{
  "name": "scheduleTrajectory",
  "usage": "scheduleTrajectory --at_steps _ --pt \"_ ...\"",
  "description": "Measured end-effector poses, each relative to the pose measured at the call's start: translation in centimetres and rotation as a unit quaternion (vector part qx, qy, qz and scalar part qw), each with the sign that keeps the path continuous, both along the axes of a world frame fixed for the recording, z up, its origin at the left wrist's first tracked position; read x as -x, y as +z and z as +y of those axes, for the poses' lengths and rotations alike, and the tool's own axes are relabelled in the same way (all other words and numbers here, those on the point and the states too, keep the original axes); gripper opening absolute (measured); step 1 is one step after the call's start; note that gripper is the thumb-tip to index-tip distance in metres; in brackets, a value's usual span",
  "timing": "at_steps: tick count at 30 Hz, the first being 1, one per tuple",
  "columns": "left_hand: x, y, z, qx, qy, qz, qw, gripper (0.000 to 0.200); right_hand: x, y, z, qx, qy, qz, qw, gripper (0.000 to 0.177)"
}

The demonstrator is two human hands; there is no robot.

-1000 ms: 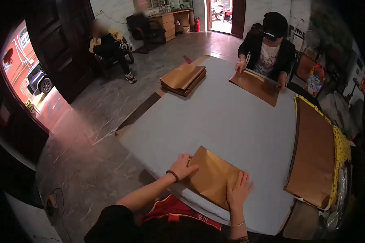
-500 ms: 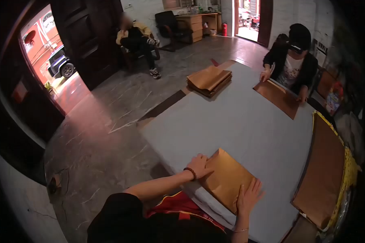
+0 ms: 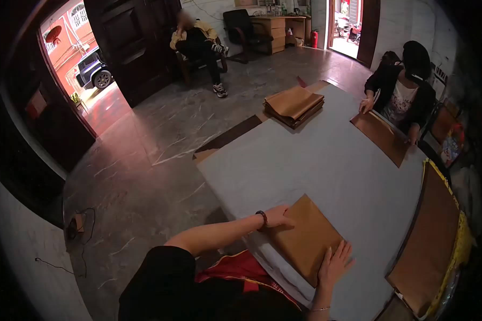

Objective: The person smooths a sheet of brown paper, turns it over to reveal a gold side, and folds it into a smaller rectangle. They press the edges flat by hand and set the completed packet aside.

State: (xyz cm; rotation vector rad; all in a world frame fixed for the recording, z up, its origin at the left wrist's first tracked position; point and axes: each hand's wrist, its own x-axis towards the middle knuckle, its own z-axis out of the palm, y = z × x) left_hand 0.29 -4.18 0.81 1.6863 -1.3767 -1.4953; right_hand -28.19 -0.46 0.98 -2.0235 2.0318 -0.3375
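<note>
A folded-looking sheet of brown paper lies at the near edge of the table. My left hand is at its left edge, fingers bent together and thumb over the paper; its fingertips are partly hidden. Flat on the right edge of the same paper rests my right hand, with its fingers stretched out. Across the table, a co-worker has both hands on another brown sheet.
The table has a pale grey cover. A stack of brown paper stands at its far left corner. To the right lies a brown pile edged in yellow. A seated person is beyond, near a desk.
The view has shifted, so the room appears farther right. My left hand's fingers have drawn in at the paper's edge. My right hand stays on the right edge, its fingers now closer together.
</note>
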Motion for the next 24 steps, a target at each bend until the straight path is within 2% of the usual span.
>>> scheduleTrajectory --at_steps 1,2,4,5,6,7,8,9,11,12,13,14,15,16,17,18,19,20,21,23,24 --pt "0.1 -0.4 0.1 0.020 0.037 0.051 0.998 0.051 -0.1 0.3 0.1 -0.001 0.000 0.001 1.000 0.058" --pt "-0.1 -0.7 0.1 0.019 0.036 0.052 0.998 0.051 -0.2 0.6 0.1 -0.004 0.000 -0.008 1.000 0.058" --pt "0.1 2.2 1.0 -0.075 -0.005 0.190 0.979 0.054 -0.1 0.6 0.0 -0.009 -0.004 -0.015 1.000 0.058" --pt "0.1 3.8 1.0 -0.092 -0.030 0.130 0.987 0.058 0.3 0.3 0.0 0.024 0.001 -0.084 0.996 0.057" --pt "0.0 3.4 0.8 -0.096 -0.039 0.134 0.986 0.058 0.9 0.0 0.3 0.058 0.003 -0.151 0.987 0.056" --pt "-0.3 2.8 0.4 -0.033 -0.041 0.150 0.987 0.055 1.5 -0.3 0.5 0.058 -0.007 -0.146 0.988 0.056" --pt "-0.7 2.6 -0.3 0.032 -0.045 0.165 0.985 0.052 1.9 -0.7 0.7 0.112 -0.026 -0.278 0.954 0.055" --pt "-1.9 4.6 -2.0 0.006 -0.095 0.172 0.980 0.050 2.4 -1.0 0.7 0.168 -0.041 -0.404 0.898 0.054" --pt "-4.5 8.2 -5.6 0.084 -0.082 0.121 0.986 0.048 4.0 -1.5 0.4 0.165 -0.052 -0.395 0.902 0.054" --pt "-6.0 12.1 -7.8 0.100 -0.085 0.150 0.980 0.049 4.7 -1.6 -0.1 0.154 -0.055 -0.389 0.907 0.054" --pt "-7.6 14.3 -9.9 0.108 -0.069 0.155 0.980 0.049 4.9 -1.1 -0.6 0.146 -0.079 -0.336 0.927 0.056" --pt "-10.1 13.4 -13.7 0.253 -0.062 0.135 0.956 0.050 5.2 -1.7 -1.0 0.153 -0.087 -0.337 0.925 0.056" --pt "-11.2 18.0 -15.0 0.239 0.000 0.024 0.971 0.043 5.6 -2.6 -1.3 0.155 -0.076 -0.324 0.930 0.057" --pt "-12.7 19.3 -17.3 0.271 0.048 0.109 0.955 0.042 5.6 -3.3 -1.8 0.156 -0.066 -0.312 0.935 0.057" --pt "-13.7 20.3 -19.4 0.299 0.095 0.194 0.930 0.041 4.8 -1.6 -1.5 0.115 -0.067 -0.194 0.972 0.058" --pt "-14.7 20.7 -21.7 0.324 0.159 0.221 0.906 0.041 4.8 -1.7 -1.8 0.120 -0.075 -0.197 0.970 0.058" --pt "-15.8 20.5 -24.2 0.346 0.223 0.247 0.877 0.042 4.8 -2.3 -1.7 0.109 -0.077 -0.149 0.980 0.059" --pt "-16.9 19.6 -26.6 0.372 0.280 0.246 0.850 0.052 4.9 -2.8 -1.6 0.097 -0.079 -0.099 0.987 0.061" --pt "-18.1 17.9 -29.6 0.371 0.275 0.248 0.851 0.052 4.7 -2.6 -1.6 0.099 -0.090 -0.139 0.981 0.062" --pt "-19.6 14.7 -34.3 0.356 0.419 0.201 0.811 0.065 5.8 -4.3 -1.8 0.082 -0.060 -0.092 0.991 0.068" --pt "-18.3 14.3 -35.1 0.311 0.499 0.090 0.803 0.088 6.7 -5.0 -1.7 0.064 -0.024 -0.044 0.997 0.076"
